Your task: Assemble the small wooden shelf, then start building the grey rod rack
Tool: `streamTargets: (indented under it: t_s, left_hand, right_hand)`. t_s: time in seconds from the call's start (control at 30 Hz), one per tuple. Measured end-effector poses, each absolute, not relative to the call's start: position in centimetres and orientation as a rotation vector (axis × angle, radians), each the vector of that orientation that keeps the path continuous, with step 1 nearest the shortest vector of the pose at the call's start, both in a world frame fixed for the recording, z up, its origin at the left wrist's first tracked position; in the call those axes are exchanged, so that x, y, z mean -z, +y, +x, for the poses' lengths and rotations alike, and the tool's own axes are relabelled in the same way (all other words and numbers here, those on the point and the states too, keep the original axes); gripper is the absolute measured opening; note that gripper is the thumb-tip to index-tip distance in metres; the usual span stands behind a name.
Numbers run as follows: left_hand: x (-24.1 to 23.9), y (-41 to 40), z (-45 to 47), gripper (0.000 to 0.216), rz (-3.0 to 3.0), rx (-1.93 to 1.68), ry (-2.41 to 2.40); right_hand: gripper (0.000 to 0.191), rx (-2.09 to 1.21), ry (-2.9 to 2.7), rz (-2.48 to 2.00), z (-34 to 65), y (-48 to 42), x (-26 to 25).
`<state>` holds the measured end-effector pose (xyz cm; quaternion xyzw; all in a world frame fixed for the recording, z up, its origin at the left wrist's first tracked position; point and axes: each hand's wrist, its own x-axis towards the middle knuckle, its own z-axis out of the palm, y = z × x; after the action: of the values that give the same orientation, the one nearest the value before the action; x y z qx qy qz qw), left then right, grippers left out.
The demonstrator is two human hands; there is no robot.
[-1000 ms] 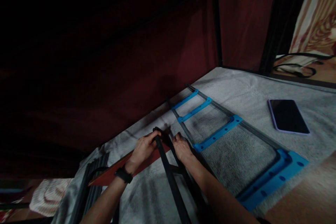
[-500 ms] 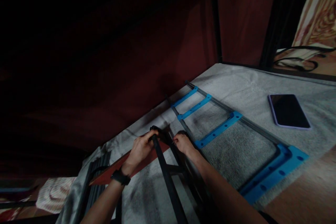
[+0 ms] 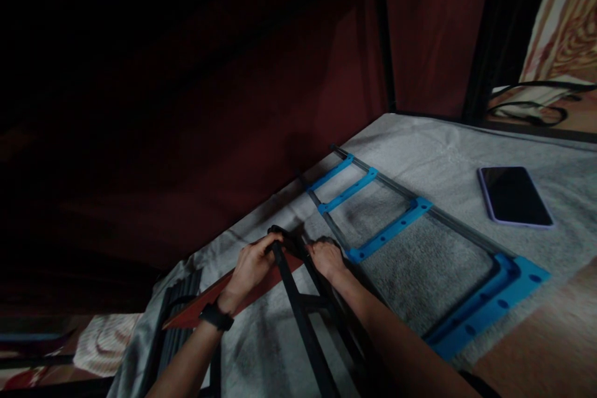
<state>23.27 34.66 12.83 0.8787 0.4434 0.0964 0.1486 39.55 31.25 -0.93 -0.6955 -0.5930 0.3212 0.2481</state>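
A black ladder-shaped frame [image 3: 311,302] stretches from near my body to the far end, where both hands work. Around its far left corner my left hand [image 3: 252,266] is closed, thumb and fingers on the end piece. My right hand [image 3: 328,257] is at the far end of the other rail, its fingers pinched together; whatever small thing may be between them is hidden. A reddish-brown board [image 3: 268,284] lies beneath my left hand and the frame. On my left wrist is a dark watch [image 3: 216,316].
To the right lies a frame of grey tubes with blue crosspieces [image 3: 402,230]. A phone [image 3: 517,196] in a purple case rests on the grey cloth [image 3: 448,143]. Grey tubes [image 3: 176,305] are stacked at the left. A dark red panel [image 3: 298,74] rises behind.
My right hand's fingers have turned slightly at the rail's end. The left hand keeps its hold on the black frame, and the view has shifted a little.
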Motion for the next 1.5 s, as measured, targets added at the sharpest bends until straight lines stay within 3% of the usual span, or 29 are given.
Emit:
streamTargets:
  t_s: [0.47, 0.7, 0.93, 1.17, 1.33, 1.5]
  left_hand:
    - [-12.8, 34.7, 23.1, 0.024, 2.531, -0.34, 1.25]
    - [-12.6, 34.4, 23.1, 0.024, 2.497, -0.347, 1.224]
    - [-13.0, 34.6, 23.0, 0.024, 2.504, -0.359, 1.245]
    - [-13.0, 34.5, 22.6, 0.025, 2.496, -0.371, 1.243]
    - [-13.5, 34.1, 23.2, 0.025, 2.455, -0.357, 1.272]
    - [-13.4, 34.0, 23.0, 0.025, 2.443, -0.345, 1.257]
  right_hand:
    - [0.026, -1.157, -1.392, -1.63, 40.3, 32.4, 2.6]
    - [0.035, -1.075, -1.358, -1.688, 39.7, 31.6, 2.0]
    - [0.027, -1.245, -1.35, -1.59, 40.4, 31.6, 2.3]
    - [0.033, -0.919, -1.602, -1.741, 40.0, 30.5, 1.7]
    - [0.03, -1.104, -1.437, -1.629, 40.2, 30.9, 1.9]
    - [0.023, -1.087, -1.461, -1.628, 40.0, 31.0, 1.8]
